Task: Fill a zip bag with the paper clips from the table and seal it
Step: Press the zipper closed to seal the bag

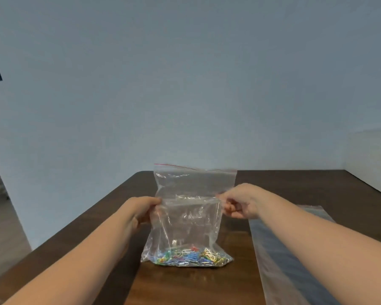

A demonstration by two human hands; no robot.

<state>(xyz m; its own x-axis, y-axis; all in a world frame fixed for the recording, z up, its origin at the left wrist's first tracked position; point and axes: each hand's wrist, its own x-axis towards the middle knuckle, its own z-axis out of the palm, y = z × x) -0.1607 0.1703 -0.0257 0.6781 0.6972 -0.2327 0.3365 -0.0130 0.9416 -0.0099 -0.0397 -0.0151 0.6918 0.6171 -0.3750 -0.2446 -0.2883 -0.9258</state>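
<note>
A clear zip bag [191,219] with a red line along its top edge stands upright on the dark wooden table [189,285]. A heap of coloured paper clips [189,257] lies in its bottom. My left hand [141,211] pinches the bag's left side about halfway up. My right hand [240,201] pinches the right side at the same height. The bag is stretched taut between them, and its upper part rises above my fingers. Whether the zip strip is closed cannot be told.
A stack of flat clear plastic bags [286,256] lies on the table to the right, reaching the near edge. A white ledge [370,157] borders the table's far right. A pale wall stands behind, with a doorway at left.
</note>
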